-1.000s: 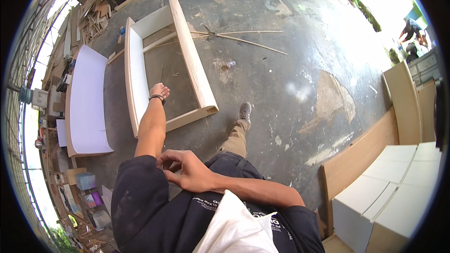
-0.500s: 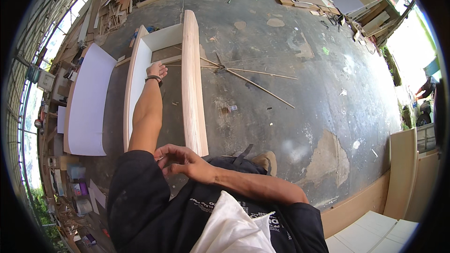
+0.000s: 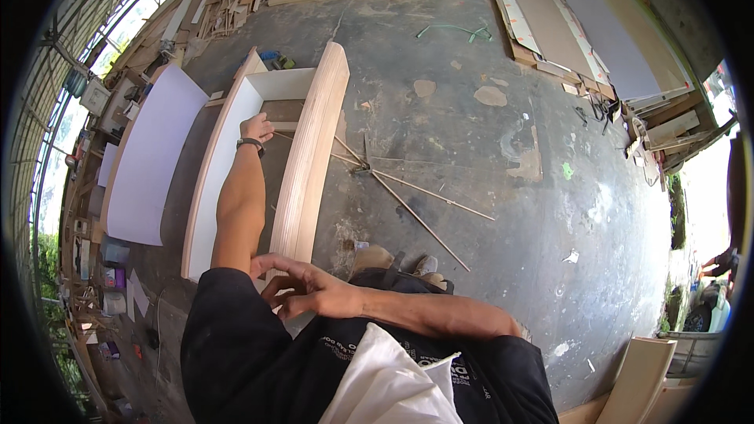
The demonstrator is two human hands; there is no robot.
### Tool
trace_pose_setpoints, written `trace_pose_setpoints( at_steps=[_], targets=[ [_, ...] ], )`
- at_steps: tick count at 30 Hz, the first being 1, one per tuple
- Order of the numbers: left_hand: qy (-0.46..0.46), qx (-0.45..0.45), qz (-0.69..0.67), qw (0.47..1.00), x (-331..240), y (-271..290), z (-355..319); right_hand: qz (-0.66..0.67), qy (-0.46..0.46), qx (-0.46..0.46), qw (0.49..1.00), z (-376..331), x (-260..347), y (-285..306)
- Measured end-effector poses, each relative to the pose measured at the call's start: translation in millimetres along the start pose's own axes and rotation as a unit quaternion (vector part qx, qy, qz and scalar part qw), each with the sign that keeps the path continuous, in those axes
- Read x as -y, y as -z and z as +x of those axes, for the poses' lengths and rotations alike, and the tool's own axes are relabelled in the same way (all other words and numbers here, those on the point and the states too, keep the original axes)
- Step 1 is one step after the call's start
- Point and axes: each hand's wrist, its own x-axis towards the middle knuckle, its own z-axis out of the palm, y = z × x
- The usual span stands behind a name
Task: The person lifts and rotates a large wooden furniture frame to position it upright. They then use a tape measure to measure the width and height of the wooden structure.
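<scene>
My left arm reaches forward over a long wooden frame with white inner faces [image 3: 287, 82]. My left hand [image 3: 257, 127], with a dark band at the wrist, hangs above the frame's opening; its fingers are loosely curled and no object shows in them. Bent across my body, my right hand [image 3: 302, 289] has its fingers apart and curved, the fingertips against my left arm just below the black sleeve [image 3: 228, 306]. A thick pale wooden rail [image 3: 310, 157] with visible grain forms the frame's right side.
Left of the frame lies a curved white panel [image 3: 157, 153]. Thin wooden sticks [image 3: 420, 220] cross the grey floor to the right. Sheet boards [image 3: 542, 16] lie at the far right, scrap wood [image 3: 236, 0] at the far left. My shoes [image 3: 373, 257] stand beside the rail.
The view has shifted, and the frame now slants more, its near end further left. My left fingers have curled in from a more extended pose. My right hand remains at the left arm.
</scene>
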Motion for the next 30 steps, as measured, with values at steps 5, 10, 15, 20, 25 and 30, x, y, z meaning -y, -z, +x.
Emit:
trace_pose_setpoints(
  at_steps=[5, 10, 15, 20, 25, 30],
  targets=[
    [-0.008, -0.046, 0.068, 0.997, -45, -36, 45, -0.035, -0.005, 0.159, 0.987, -1, 88, 53],
    [0.052, -0.141, -0.044, 0.988, -43, -69, 139, -0.007, -0.009, 0.024, 1.0, 34, 171, 207],
    [0.068, -0.109, -0.045, 0.991, -66, -161, 265, -0.133, -0.023, 0.198, 0.971, 66, 271, 316],
    [0.071, -0.013, 0.013, 0.997, -105, -307, 353, -0.179, -0.026, -0.195, 0.964, 117, 419, 504],
    [0.078, -0.007, 0.013, 0.997, -117, -362, 416, -0.157, 0.101, -0.582, 0.792, 25, 509, 747],
    [0.192, -0.081, -0.119, 0.971, -100, -415, 469, 0.024, 0.08, -0.832, 0.548, -182, 488, 914]
  ],
)
